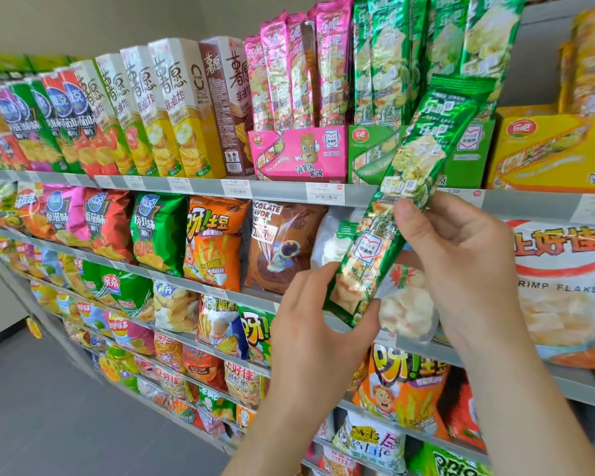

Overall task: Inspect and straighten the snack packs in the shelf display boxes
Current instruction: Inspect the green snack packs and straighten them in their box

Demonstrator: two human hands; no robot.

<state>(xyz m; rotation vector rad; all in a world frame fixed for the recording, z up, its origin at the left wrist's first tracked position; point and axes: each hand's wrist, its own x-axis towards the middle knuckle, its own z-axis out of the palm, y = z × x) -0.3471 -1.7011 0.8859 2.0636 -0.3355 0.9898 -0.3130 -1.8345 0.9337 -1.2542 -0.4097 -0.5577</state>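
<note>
A long green snack pack [402,187] tilts from lower left to upper right in front of the shelves, out of its box. My left hand [318,324] grips its bottom end between thumb and fingers. My right hand [461,255] holds its middle, thumb on the front. Behind it on the top shelf stands the green display box [368,156] with several upright green packs [389,63]. To its left, a pink display box [298,154] holds several pink packs [289,70].
A yellow display box [550,152] sits at the top right. Tall chip cartons [172,108] line the top shelf on the left. Lower shelves carry chip bags, among them a shrimp flakes bag [564,290]. Grey floor [49,407] lies at the lower left.
</note>
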